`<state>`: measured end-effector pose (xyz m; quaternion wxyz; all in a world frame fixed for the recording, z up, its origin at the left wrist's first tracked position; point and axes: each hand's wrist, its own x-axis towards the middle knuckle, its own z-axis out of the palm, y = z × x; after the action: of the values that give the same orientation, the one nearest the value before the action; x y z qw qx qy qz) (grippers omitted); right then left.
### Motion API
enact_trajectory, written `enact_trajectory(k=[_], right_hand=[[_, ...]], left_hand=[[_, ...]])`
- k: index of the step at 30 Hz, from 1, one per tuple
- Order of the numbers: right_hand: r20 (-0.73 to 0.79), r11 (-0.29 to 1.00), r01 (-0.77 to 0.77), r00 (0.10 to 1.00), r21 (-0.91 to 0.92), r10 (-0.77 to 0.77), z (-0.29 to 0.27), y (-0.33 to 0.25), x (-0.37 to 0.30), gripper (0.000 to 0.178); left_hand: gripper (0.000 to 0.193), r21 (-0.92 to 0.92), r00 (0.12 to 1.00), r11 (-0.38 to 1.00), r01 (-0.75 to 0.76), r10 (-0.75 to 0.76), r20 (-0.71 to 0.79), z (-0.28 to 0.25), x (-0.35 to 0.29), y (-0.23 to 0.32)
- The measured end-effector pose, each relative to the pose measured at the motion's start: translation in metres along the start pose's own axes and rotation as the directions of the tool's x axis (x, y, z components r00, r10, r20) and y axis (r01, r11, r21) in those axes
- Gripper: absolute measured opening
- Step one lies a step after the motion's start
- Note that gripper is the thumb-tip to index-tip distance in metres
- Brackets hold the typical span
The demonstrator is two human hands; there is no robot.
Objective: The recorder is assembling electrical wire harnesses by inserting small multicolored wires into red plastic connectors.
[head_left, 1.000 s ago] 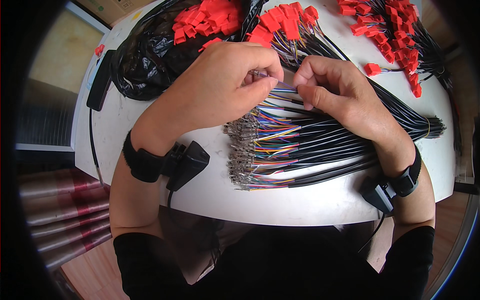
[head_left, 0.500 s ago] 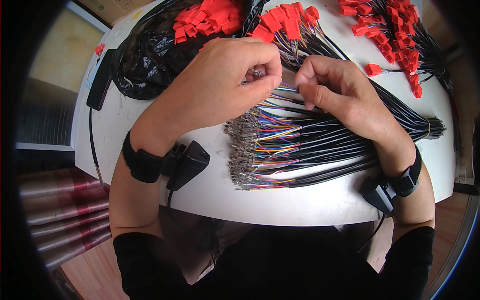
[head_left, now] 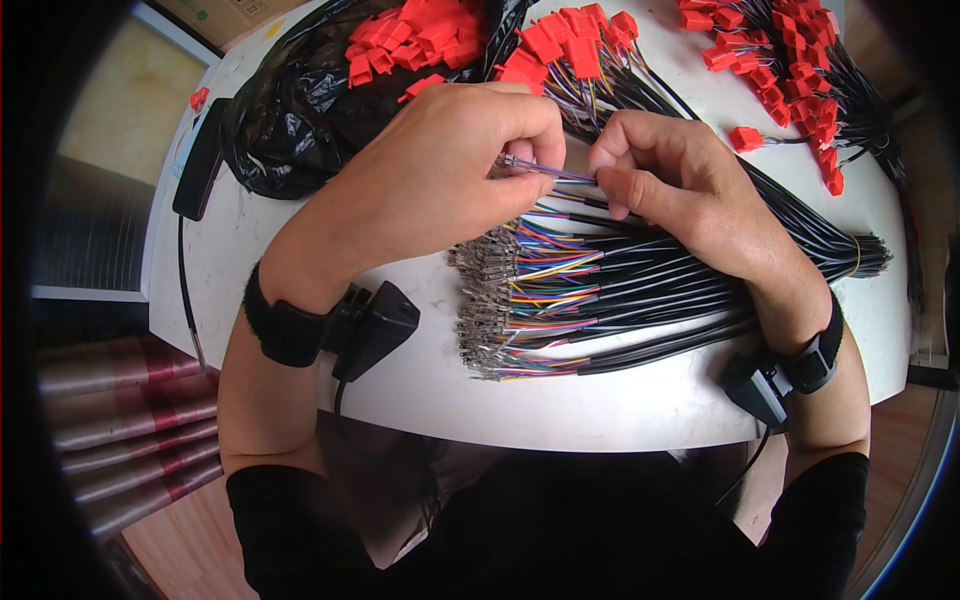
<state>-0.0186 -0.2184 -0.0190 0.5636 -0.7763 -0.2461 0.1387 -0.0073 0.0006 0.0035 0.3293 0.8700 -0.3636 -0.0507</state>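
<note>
our left hand [head_left: 450, 165] now has its thumb lower, baring the purple wire [head_left: 560, 173] and metal tip [head_left: 508, 160]; its grip we cannot tell; our right hand [head_left: 685, 195] pinches the wire.

1 white surface [head_left: 420, 410], 1 black plastic bag [head_left: 275, 125], 1 cardboard box [head_left: 225, 14], 2 black wrist straps [head_left: 292, 330], 2 black devices [head_left: 378, 332] on them. Red connectors [head_left: 545, 42]: more than 20, too heaped for an exact count. Black cables [head_left: 665, 260]: more than 10. Metal terminals [head_left: 485, 300]: more than 20, tangled.
</note>
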Motion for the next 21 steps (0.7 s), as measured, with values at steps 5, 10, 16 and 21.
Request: enact_trajectory(k=[5, 10, 16, 21], right_hand=[[-0.002, 1.0, -0.003, 1.0, -0.001, 0.003, 0.0003, 0.0, -0.0001, 0.008], [0.0, 1.0, -0.012, 1.0, 0.001, 0.012, -0.0001, -0.0019, -0.0002, 0.009], [-0.111, 0.985, 0.162, 0.982, 0.05, -0.156, 0.0012, -0.0004, 0.0009, 0.007], [-0.066, 0.961, 0.167, 0.985, 0.222, -0.156, 0.0051, -0.0053, 0.0007, 0.012]], left_hand=[[0.009, 0.047, 0.999, 0.998, -0.03, 0.03, -0.012, 0.0008, 0.0004, 0.0015], [0.008, -0.024, 0.998, 0.999, -0.039, 0.038, -0.048, 0.0022, -0.0002, 0.0005], [0.01, -0.06, 0.992, 0.998, -0.025, 0.017, -0.122, 0.0016, 0.0002, 0.0025], [0.012, -0.047, 0.978, 0.994, -0.103, 0.093, -0.188, 0.001, 0.0003, 0.0059]])
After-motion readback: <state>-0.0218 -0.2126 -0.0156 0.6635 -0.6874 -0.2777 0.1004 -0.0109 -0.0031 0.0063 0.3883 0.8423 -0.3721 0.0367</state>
